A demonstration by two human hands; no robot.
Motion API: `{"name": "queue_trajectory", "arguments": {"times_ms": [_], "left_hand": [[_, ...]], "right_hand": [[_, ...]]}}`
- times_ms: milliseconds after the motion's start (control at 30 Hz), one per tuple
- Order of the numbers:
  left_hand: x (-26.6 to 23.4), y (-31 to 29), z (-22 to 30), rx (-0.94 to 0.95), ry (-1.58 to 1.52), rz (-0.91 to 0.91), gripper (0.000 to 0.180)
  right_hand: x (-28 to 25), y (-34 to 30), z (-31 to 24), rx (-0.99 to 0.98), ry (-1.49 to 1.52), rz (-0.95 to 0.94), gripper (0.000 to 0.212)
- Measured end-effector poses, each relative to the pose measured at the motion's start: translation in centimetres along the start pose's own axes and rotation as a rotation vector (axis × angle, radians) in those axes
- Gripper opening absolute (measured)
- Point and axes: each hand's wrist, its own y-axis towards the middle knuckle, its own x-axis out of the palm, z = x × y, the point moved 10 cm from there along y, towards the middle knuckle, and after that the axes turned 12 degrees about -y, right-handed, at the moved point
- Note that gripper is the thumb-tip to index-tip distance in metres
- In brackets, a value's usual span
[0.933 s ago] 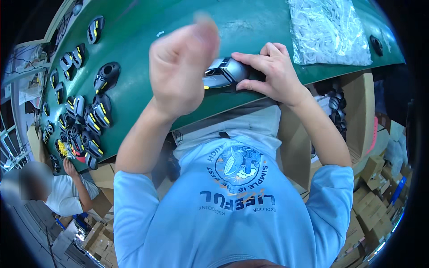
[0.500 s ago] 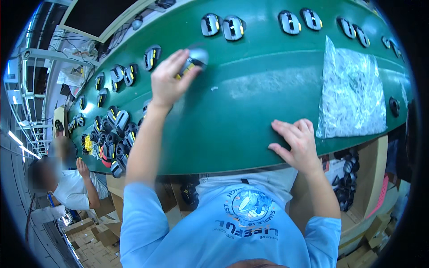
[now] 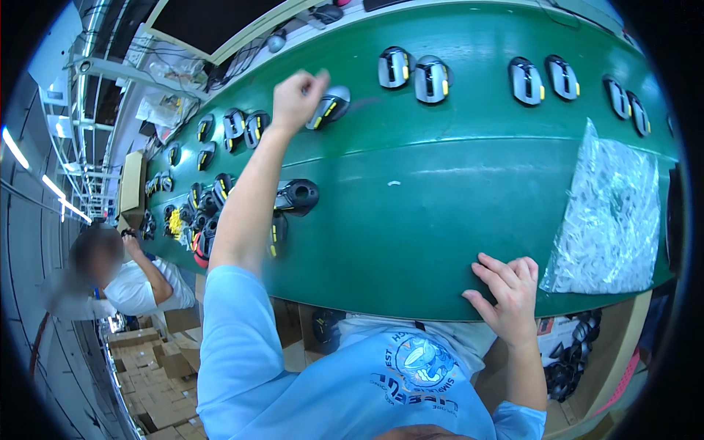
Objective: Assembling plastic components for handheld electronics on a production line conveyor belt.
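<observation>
Over the far left of the green table, my left hand (image 3: 297, 103) is raised with its fingers curled in and nothing visible in them. Beside it, to the right, a grey-and-black mouse-shaped casing (image 3: 330, 108) with a yellow strip lies on the table. My right hand (image 3: 507, 297) rests by the near table edge, fingers spread and holding nothing. Left of my left forearm lie similar casings, among them a pair (image 3: 235, 126). A black casing with a round opening (image 3: 297, 195) lies right of the forearm.
Spaced pairs of casings (image 3: 431, 79) line the far side. A clear plastic bag of small pale pieces (image 3: 605, 220) lies at the right. At the left are a casing pile (image 3: 209, 209), yellow bits (image 3: 176, 222) and a seated person (image 3: 150, 282). An open box (image 3: 616, 352) of dark parts stands below the table.
My left hand has let go of the grey casing, which now lies on the table, and its fingers have curled in. The whole view has shifted; my right hand keeps its spread pose.
</observation>
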Motion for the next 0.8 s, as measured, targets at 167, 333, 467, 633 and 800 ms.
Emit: {"name": "queue_trajectory", "arguments": {"times_ms": [167, 333, 467, 633, 800], "left_hand": [[-4.9, 8.4, 2.7, -0.316, -0.88, 0.239, 0.058], [4.9, 3.1, -7.0, -0.446, -0.371, 0.116, 0.051], [7.3, 2.2, -6.7, -0.727, -0.943, 0.091, 0.052], [0.6, 1.3, -6.6, -0.322, -0.242, 0.148, 0.058], [1.8, -3.3, -1.3, -0.225, 0.404, -0.289, 0.087]], "right_hand": [[0.5, 0.1, 0.4, 0.027, 0.014, -0.03, 0.044], [-0.3, 0.1, 0.2, 0.01, 0.018, -0.045, 0.042], [0.2, 0.1, 0.5, 0.049, 0.038, -0.054, 0.039], [-0.1, 0.7, 0.1, 0.032, 0.042, -0.023, 0.039], [0.0, 0.3, 0.1, 0.042, 0.031, 0.005, 0.039]]}}
